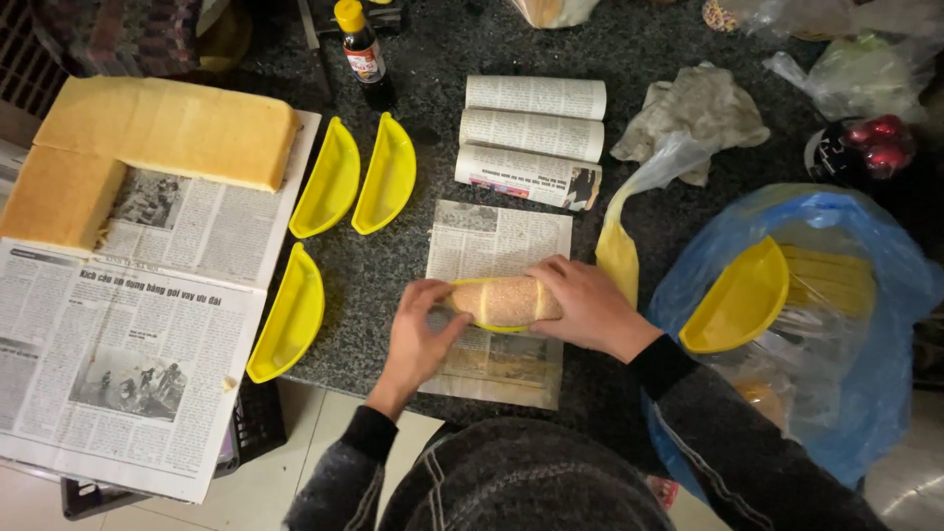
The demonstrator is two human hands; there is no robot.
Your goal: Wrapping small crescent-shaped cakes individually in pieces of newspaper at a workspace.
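A person in dark knitted sleeves bends over a dark stone table (393, 280); both hands meet on a piece of sponge cake (506, 300) lying in a yellow half-moon tray (489, 324); the left hand (421, 334) cups the tray's near end with fingers curled against it, thumb up at the cake; the right hand (582, 305) lies closed over the cake's other end, fingers wrapped across the top; tray and cake sit on a sheet of newspaper (497, 246) spread flat under both hands.

Just right of the right hand a blue plastic bag (885, 295) stands open, a yellow tray (737, 295) resting at its mouth with more yellow ones stacked behind it; a clear bag with a yellow end (629, 216) lies between that hand and the blue bag.

Left of the left hand, an empty yellow tray (288, 315) rests at the table edge; beyond it two more (329, 179) (386, 175) lie side by side; further left a large newspaper (128, 334) covers a surface, carrying a big slab of sponge cake (167, 133) with a corner cut away.

Beyond the hands, three rolled newspaper packages (531, 138) lie stacked in a row; a crumpled grey cloth (698, 113) sits to their right; a dark sauce bottle with a yellow cap (364, 54) stands at the far side; clear bags (865, 69) and something red and shiny (880, 143) lie in the far right corner.
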